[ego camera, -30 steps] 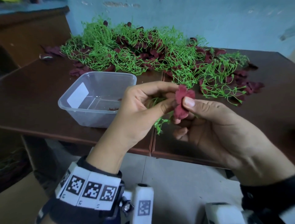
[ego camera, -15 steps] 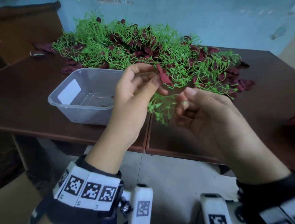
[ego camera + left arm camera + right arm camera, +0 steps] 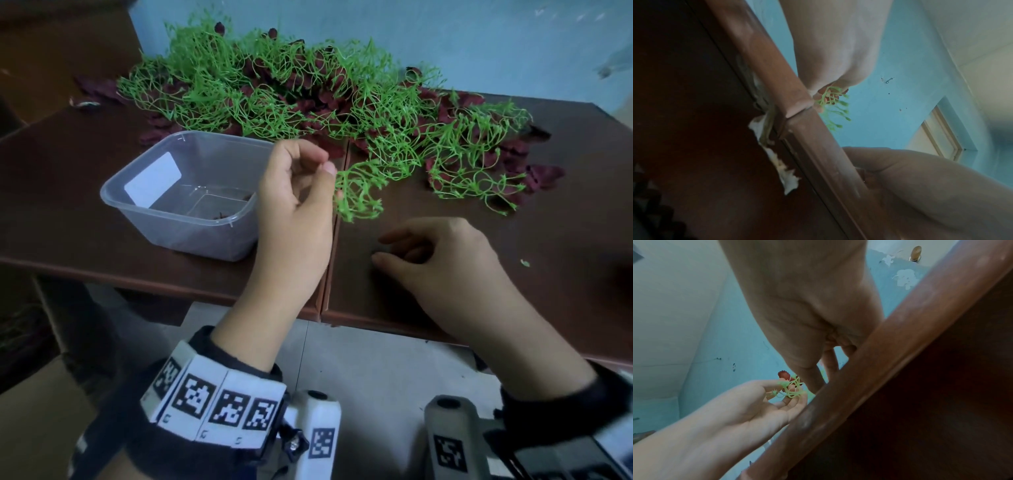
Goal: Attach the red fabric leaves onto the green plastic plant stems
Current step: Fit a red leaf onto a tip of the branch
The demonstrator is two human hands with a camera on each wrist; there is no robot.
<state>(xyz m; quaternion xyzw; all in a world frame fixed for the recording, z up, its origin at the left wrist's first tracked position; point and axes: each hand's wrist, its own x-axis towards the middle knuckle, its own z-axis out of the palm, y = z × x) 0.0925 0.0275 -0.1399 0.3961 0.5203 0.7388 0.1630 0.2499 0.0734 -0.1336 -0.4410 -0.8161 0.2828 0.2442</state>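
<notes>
My left hand [image 3: 325, 168] is raised over the table seam and pinches a small green plastic stem sprig [image 3: 356, 193] at its fingertips. The right wrist view shows that sprig [image 3: 791, 389] in the left hand [image 3: 777, 395] with a red fabric leaf [image 3: 783, 374] at its top. In the left wrist view the green sprig [image 3: 833, 104] pokes out past the fingers. My right hand [image 3: 383, 246] hovers low over the brown table [image 3: 513, 308], fingers loosely curled, holding nothing. A big tangle of green stems [image 3: 291, 89] mixed with red leaves [image 3: 544, 174] lies across the back.
A clear plastic tub [image 3: 185, 192] stands left of my left hand, with a few dark scraps inside. A small green fragment [image 3: 524, 263] lies on the table right of my right hand. A blue wall [image 3: 445, 34] is close behind the pile.
A second ago both hands pressed a red leaf onto the sprig. The right hand has let go and dropped toward the table; the left hand keeps the sprig.
</notes>
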